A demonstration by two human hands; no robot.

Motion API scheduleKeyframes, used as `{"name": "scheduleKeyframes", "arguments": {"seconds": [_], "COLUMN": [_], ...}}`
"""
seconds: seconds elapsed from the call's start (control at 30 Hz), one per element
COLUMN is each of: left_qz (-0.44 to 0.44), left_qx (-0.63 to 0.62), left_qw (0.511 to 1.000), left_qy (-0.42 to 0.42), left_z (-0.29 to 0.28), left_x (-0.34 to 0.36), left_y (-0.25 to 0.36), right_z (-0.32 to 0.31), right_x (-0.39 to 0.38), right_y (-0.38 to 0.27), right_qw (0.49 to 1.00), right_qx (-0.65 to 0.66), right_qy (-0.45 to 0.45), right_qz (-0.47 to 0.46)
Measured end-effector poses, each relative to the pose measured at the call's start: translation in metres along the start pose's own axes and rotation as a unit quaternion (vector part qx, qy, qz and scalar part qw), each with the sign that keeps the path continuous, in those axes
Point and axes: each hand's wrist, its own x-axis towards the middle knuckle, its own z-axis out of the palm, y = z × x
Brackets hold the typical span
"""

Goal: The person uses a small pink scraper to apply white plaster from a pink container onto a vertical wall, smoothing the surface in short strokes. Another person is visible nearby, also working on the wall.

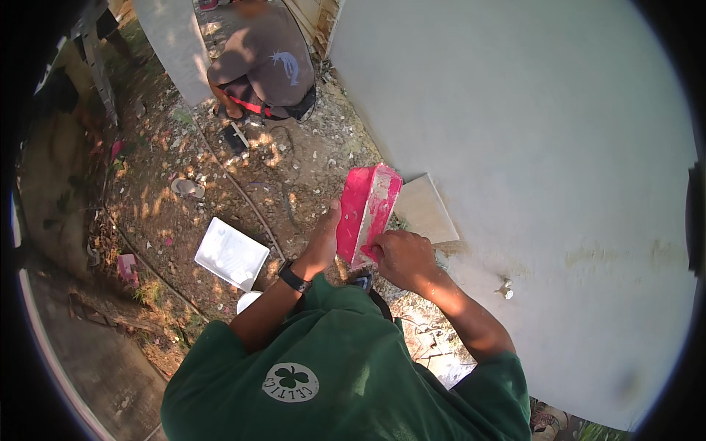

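Observation:
My left hand (323, 239) grips the left side of a bright pink rectangular pan (356, 202), which is tilted. Pale paste or plaster is smeared over the pan's inside. At the near end of the pan, my right hand (404, 257) is closed, its fingers bent at the rim. A small pink piece (370, 252) shows by the right fingertips; I cannot tell whether it is part of the pan or a separate tool.
A pale wall (529, 147) rises on the right, with a board (426, 209) at its foot. On the littered ground lie a white tray (232, 253), a white container (248, 300), a hose (246, 195) and a sandal (187, 188). A person (268, 62) crouches farther off.

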Motion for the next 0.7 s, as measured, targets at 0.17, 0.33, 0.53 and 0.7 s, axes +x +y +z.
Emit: {"name": "scheduleKeyframes", "arguments": {"seconds": [0.17, 0.33, 0.53, 0.7], "left_qz": [0.113, 0.126, -0.026, -0.092], "left_qx": [0.146, 0.137, -0.210, -0.275], "left_qw": [0.982, 0.982, 0.973, 0.956], "left_qy": [0.032, 0.023, -0.091, -0.050], "left_z": [0.017, 0.016, -0.007, 0.001], "left_x": [-0.012, -0.010, -0.001, -0.006], "left_y": [0.005, -0.013, -0.036, -0.024], "right_z": [0.016, 0.025, 0.004, 0.001], "right_x": [0.005, 0.015, -0.002, -0.030], "right_y": [0.010, 0.036, 0.044, 0.003], "right_qw": [0.988, 0.925, 0.885, 0.967], "right_qx": [0.129, 0.350, 0.450, 0.042], "right_qy": [-0.081, -0.146, -0.104, 0.249], "right_qz": [0.022, -0.014, 0.058, -0.031]}}
